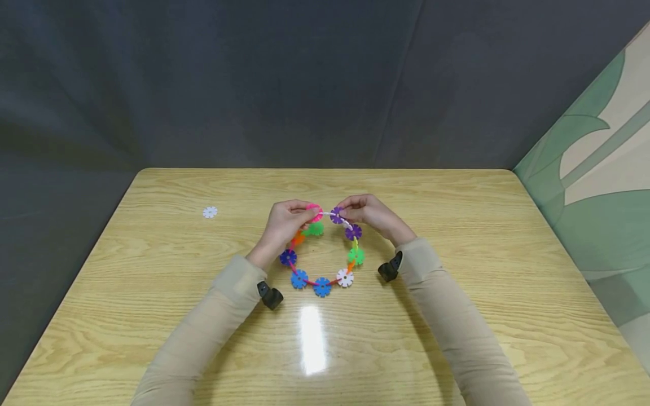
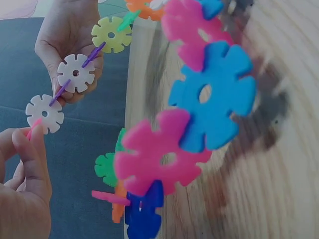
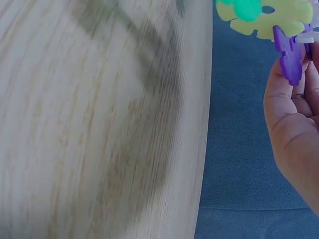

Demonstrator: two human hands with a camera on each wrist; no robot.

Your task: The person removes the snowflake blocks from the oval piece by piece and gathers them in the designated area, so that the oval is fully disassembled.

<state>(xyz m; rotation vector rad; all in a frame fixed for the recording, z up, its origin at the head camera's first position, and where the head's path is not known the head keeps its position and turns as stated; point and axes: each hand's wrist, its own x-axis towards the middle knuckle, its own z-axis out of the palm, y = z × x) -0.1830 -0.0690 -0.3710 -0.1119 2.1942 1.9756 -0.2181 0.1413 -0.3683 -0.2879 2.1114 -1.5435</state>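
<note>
A ring of notched plastic discs, linked edge to edge in several colours, hangs between both hands over the table. At its far left my left hand (image 1: 282, 223) pinches a pink disc (image 1: 314, 212) between thumb and fingertips. My right hand (image 1: 374, 214) pinches a purple disc (image 1: 337, 215) at the far right. A white disc (image 1: 326, 213), seen edge-on, spans the gap between these two. Blue discs (image 1: 322, 287) and a white disc (image 1: 345, 277) form the near side of the loop. In the left wrist view, a blue disc (image 2: 219, 94) and a pink disc (image 2: 149, 149) loom close, slotted together.
One loose white disc (image 1: 210, 212) lies on the wooden table (image 1: 178, 254), left of the hands. A dark curtain (image 1: 304, 84) stands behind the far edge, and a leaf-patterned cloth (image 1: 604, 169) is at the right. Small black cameras (image 1: 271, 295) sit at the wrists.
</note>
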